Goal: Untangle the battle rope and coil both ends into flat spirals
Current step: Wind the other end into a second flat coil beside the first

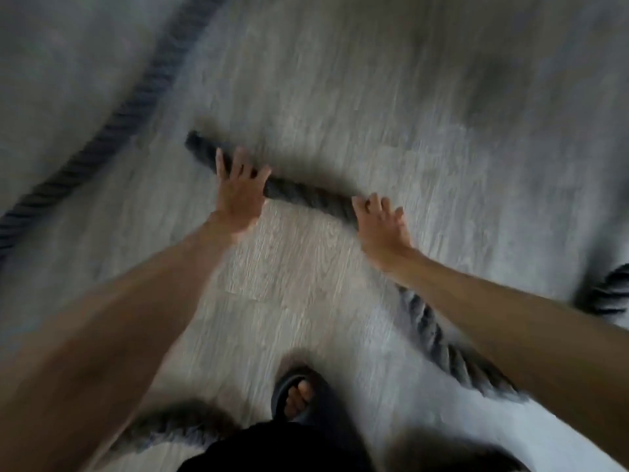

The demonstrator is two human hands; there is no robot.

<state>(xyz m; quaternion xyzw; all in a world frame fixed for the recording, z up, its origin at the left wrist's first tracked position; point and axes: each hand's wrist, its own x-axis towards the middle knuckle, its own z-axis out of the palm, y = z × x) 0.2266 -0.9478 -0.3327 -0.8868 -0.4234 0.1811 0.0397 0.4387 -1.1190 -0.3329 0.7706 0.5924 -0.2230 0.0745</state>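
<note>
Both hands are down on the battle rope [306, 196], which lies across the grey wood floor [425, 107]. My left hand [238, 190] presses flat, fingers spread, just short of the rope's free end [196, 142]. My right hand [381, 226] rests fingers splayed, gripping nothing, where the rope bends back toward my slipper [299, 393]. Picture's blurry.
</note>
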